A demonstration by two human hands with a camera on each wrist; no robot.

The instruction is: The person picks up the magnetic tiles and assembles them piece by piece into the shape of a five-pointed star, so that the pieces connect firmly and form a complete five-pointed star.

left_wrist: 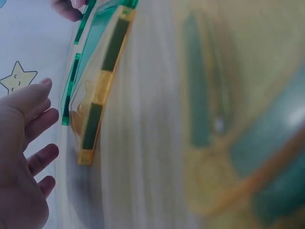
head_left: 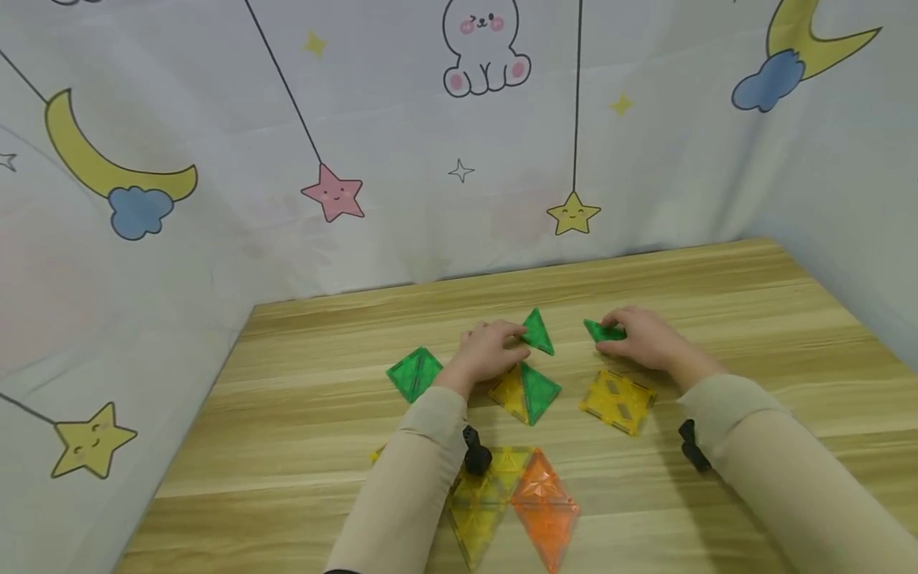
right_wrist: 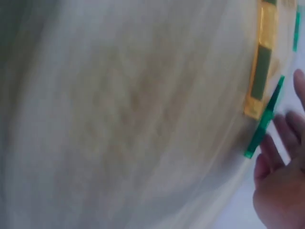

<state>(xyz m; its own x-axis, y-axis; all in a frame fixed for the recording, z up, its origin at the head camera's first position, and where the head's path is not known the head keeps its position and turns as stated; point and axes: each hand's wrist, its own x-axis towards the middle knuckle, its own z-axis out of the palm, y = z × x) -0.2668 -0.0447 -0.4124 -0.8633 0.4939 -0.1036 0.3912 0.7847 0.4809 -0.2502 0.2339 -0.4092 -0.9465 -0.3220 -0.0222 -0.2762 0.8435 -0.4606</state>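
In the head view my right hand [head_left: 641,339] pinches a green triangular magnetic tile [head_left: 602,332], tilted, between thumb and fingers. The same tile [right_wrist: 263,129] stands at an angle beside the fingers in the right wrist view. My left hand [head_left: 490,351] has its fingertips right at the left edge of another green triangle [head_left: 539,333]; its fingers are spread and slightly bent in the left wrist view. Just in front of that hand, a yellow triangle [head_left: 508,394] and a green triangle [head_left: 541,392] lie edge to edge. A yellow square tile [head_left: 618,401] sits before the right hand.
Two green triangles [head_left: 414,373] form a square left of the left hand. Nearer, yellow triangles [head_left: 479,510] lie partly hidden by the left sleeve, beside orange triangles [head_left: 545,506]. A printed curtain [head_left: 402,119] hangs behind the wooden table [head_left: 323,343].
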